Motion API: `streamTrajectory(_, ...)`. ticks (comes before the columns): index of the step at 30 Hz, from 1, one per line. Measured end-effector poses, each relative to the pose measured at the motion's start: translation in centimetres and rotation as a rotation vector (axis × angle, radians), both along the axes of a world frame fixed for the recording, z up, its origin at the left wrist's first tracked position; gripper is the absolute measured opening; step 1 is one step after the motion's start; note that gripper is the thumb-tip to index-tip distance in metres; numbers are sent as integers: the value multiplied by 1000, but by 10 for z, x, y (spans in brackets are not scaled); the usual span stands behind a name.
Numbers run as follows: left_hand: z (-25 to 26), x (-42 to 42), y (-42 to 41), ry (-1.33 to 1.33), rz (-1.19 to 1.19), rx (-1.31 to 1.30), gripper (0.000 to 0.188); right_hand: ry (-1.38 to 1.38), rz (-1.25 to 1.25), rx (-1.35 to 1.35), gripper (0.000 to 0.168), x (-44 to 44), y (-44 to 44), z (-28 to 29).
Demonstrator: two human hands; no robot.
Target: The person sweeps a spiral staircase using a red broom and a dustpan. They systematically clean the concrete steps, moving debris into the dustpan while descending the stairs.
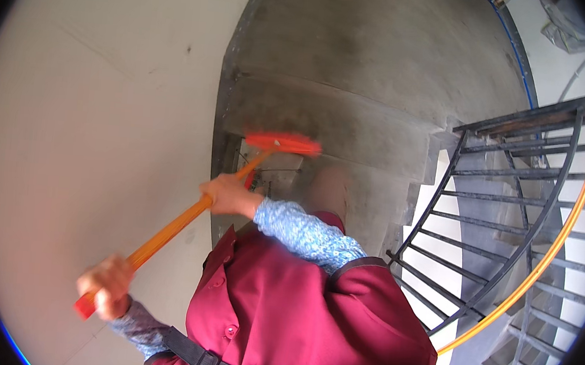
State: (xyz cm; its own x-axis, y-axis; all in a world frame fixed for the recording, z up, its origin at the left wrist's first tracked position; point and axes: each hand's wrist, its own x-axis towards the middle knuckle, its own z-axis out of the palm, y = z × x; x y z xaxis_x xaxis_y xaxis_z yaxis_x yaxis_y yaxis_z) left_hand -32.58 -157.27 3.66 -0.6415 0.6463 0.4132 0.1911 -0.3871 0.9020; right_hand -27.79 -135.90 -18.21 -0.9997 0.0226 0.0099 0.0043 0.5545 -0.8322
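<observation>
My left hand (106, 283) grips the red-capped upper end of an orange broom handle (170, 234), at the lower left. Farther down the same handle, my right hand (231, 195) is closed around it. The handle slants up and right to a red broom head (283, 143), blurred, over the grey concrete stairs beside the wall. Just below the head lies a pale flat panel (286, 165) with thin dark rods and a red part near it; what it is cannot be told. My right hand and the handle partly hide that spot.
A pale wall (95, 113) with a dark skirting band rises on the left. Concrete steps (331, 102) lead up ahead. On the right runs a black metal stair railing (488, 215) with an orange handrail (541, 267); more steps show beyond and below it.
</observation>
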Motion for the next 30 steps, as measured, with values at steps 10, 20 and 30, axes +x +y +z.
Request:
streamTrajectory(10,-26,30,109,-100,-699,127,31,85,-451,23,22,177,75,25)
streamTrajectory(20,-120,241,293,-71,-1188,-240,12,15,-1400,222,28,415,132,-93)
streamTrajectory(30,-186,315,347,75,-1054,-500,11,17,-1333,-46,26,471,198,-210)
